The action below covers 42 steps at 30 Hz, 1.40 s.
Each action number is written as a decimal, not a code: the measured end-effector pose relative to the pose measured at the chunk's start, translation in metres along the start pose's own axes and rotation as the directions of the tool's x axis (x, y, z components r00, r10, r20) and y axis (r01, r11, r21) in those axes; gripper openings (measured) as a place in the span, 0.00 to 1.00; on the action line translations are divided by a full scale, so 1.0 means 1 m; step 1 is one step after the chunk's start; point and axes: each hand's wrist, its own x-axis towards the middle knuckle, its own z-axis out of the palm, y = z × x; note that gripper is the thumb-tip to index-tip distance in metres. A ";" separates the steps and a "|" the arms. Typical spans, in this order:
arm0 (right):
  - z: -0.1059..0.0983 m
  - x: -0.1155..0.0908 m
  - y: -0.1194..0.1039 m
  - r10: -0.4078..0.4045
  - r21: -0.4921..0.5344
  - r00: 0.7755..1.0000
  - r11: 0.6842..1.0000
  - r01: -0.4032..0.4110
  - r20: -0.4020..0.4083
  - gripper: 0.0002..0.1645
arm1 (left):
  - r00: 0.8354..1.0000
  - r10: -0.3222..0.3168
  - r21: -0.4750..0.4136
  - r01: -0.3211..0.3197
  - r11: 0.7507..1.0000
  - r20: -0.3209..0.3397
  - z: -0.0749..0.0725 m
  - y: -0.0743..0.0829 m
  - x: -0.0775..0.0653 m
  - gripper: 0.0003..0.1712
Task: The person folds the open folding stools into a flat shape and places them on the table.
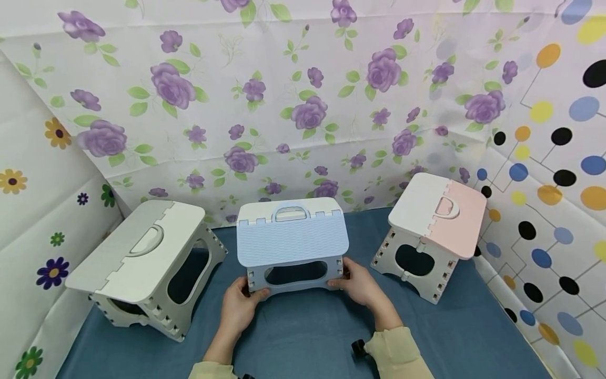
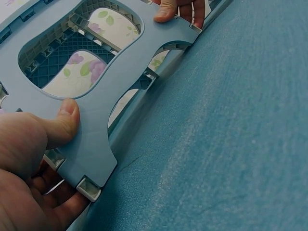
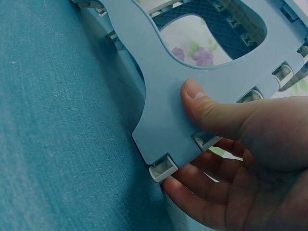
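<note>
A blue-and-white folding step stool stands unfolded at the middle of the blue cloth, its handle on top. My left hand grips its lower left side, the thumb lying on the blue front panel and the fingers curled behind the leg. On the opposite side my right hand holds the lower right leg the same way, thumb on the front face, fingers around the edge. Both hands are close over the cloth near the stool's feet.
To the left stands a grey-and-white folding stool, and to the right a pink-and-white one, both unfolded. A flowered curtain hangs right behind the blue cloth. Dotted fabric borders the right side.
</note>
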 end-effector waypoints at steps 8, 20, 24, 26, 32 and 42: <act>0.000 0.001 -0.002 0.001 0.001 1.000 1.000 -0.001 0.001 0.22 | 1.000 0.004 -0.009 -0.004 1.000 -0.001 -0.001 0.001 0.001 0.21; 0.001 0.001 -0.002 -0.005 0.007 1.000 1.000 0.005 0.004 0.24 | 1.000 0.011 -0.014 -0.011 1.000 0.008 -0.003 0.002 0.000 0.20; 0.001 0.002 -0.001 -0.009 0.000 1.000 1.000 0.009 0.007 0.23 | 1.000 0.011 -0.013 -0.011 1.000 0.000 -0.002 0.002 0.000 0.20; 0.001 0.002 -0.001 -0.009 -0.002 1.000 1.000 0.009 0.010 0.23 | 1.000 0.012 -0.011 -0.012 1.000 -0.003 -0.001 0.002 -0.001 0.20; 0.001 0.002 -0.001 -0.010 0.003 1.000 1.000 0.010 0.011 0.24 | 1.000 0.011 -0.009 -0.011 1.000 0.000 0.000 0.001 0.000 0.20; 0.003 0.001 0.001 -0.015 0.003 1.000 1.000 0.015 0.018 0.26 | 1.000 -0.002 -0.014 0.002 1.000 0.018 0.000 -0.002 0.000 0.21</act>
